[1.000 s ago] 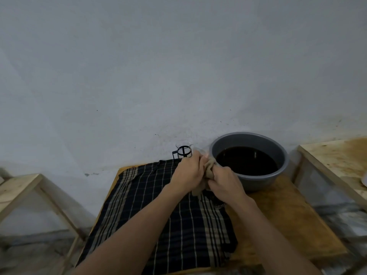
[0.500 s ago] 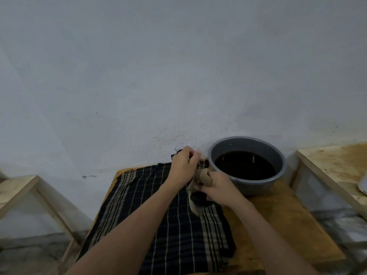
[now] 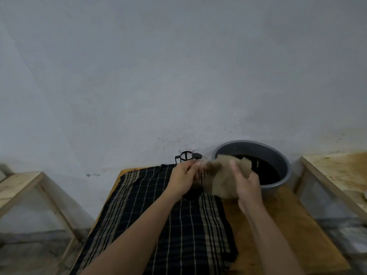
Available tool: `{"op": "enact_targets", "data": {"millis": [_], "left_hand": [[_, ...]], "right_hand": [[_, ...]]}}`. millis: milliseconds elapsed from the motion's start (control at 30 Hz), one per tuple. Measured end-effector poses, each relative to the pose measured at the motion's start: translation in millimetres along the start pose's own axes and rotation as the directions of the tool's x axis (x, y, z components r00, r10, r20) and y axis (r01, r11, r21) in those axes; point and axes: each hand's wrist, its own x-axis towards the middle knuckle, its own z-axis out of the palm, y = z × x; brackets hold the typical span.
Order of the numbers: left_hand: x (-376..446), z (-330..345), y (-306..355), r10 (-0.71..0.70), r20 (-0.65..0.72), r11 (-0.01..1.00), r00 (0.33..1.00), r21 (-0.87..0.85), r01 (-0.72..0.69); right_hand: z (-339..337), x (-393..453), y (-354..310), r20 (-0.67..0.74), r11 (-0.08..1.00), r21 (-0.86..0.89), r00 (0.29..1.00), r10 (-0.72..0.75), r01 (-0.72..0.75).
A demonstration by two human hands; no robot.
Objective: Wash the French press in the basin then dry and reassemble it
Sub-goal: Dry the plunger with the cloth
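Observation:
My left hand grips the dark plunger part of the French press just above the checked cloth; most of that part is hidden by my fingers. My right hand holds a beige drying cloth between thumb and fingers. The cloth is spread against the plunger part, in front of the basin. The glass carafe in its black frame stands upright at the table's back edge by the wall, just beyond my left hand. The grey basin holds dark water at the back right.
A dark checked cloth covers the left half of the wooden table. Wooden stands flank the table on the left and on the right. A grey wall rises directly behind.
My hands have moved apart. The right hand drew the beige cloth up and to the right, toward the basin. The carafe behind my left hand shows again.

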Motion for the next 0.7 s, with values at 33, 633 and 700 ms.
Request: {"op": "enact_targets", "data": {"millis": [33,633,700], "left_hand": [[-2.2,0.7,0.2,0.015,0.019,1.000,1.000,0.025,-0.015],[-30.4,53.8,-35.9,-0.044,0.295,0.967,0.955,0.253,-0.034],[-30.4,48.7,-44.1,-0.127,0.249,0.986,0.960,0.139,0.095]], "right_hand": [[0.2,2.5,-8.3,0.096,0.997,0.073,0.995,-0.036,0.029],[-26.1,31.6,36.1,-0.259,0.966,-0.226,0.964,0.067,-0.128],[-48.9,27.4,40.4,-0.238,0.926,-0.353,0.970,0.049,-0.133]]}}
